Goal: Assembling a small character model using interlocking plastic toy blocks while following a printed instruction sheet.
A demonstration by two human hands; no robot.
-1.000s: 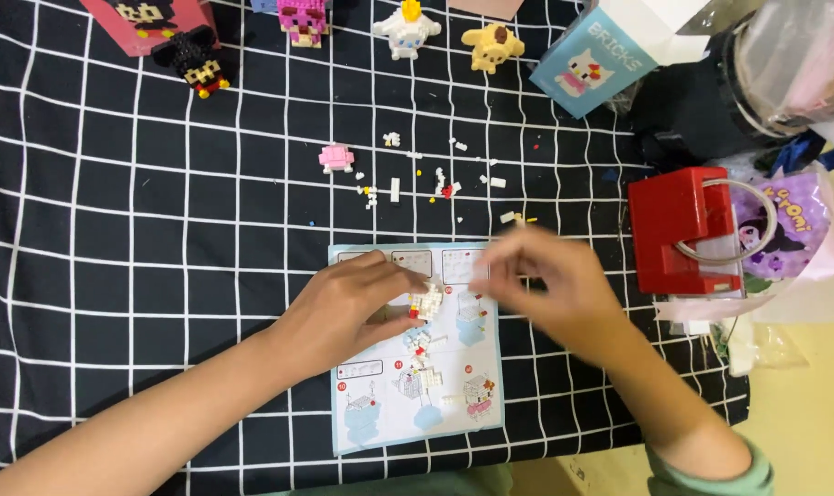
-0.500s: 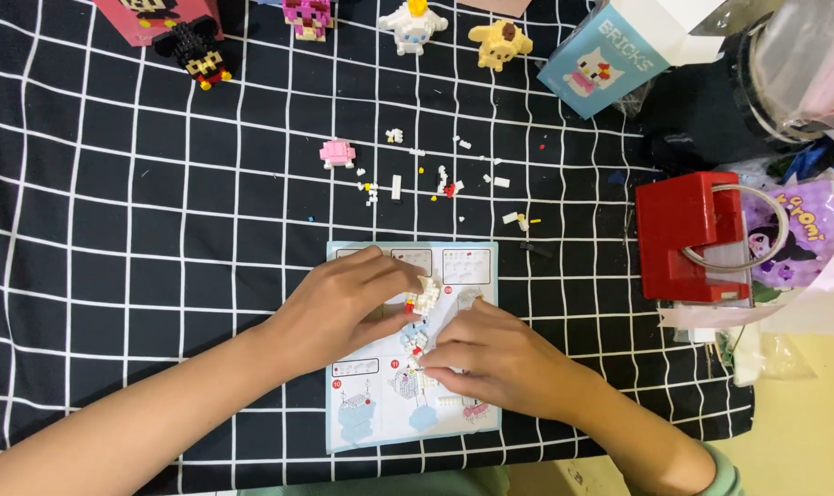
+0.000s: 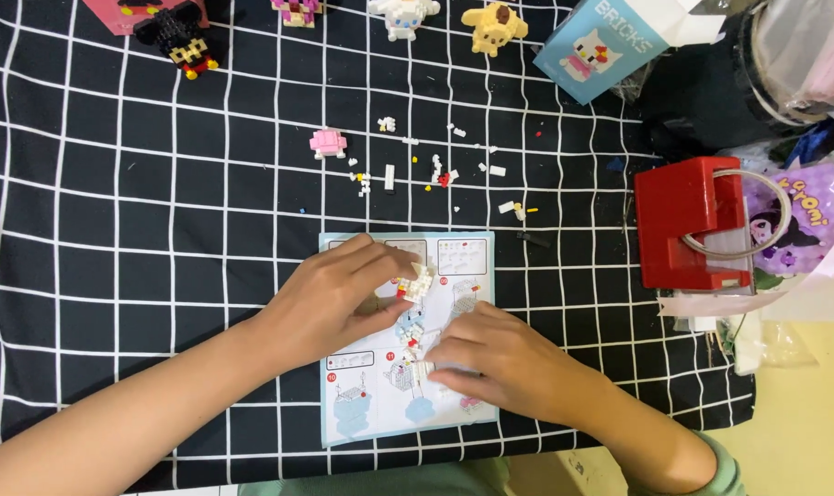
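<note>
My left hand (image 3: 339, 294) rests on a light-blue instruction sheet (image 3: 362, 404) and pinches a small white brick assembly (image 3: 417, 283) with a red spot between thumb and fingers. My right hand (image 3: 504, 363) lies lower on the same sheet, its fingertips closed around a tiny white brick piece (image 3: 421, 368) among a few loose white bits. Both hands are close together, a few centimetres apart.
Loose tiny bricks (image 3: 435, 170) and a pink piece (image 3: 327, 142) lie scattered above the sheet on the black grid cloth (image 3: 114, 230). Finished brick figures (image 3: 495, 26) stand along the far edge. A blue box (image 3: 610, 41), red box (image 3: 688, 225) and bags sit at the right.
My right hand came down from the sheet's top right to its lower middle and settled on small pieces there. The left hand stayed in place with the white assembly.
</note>
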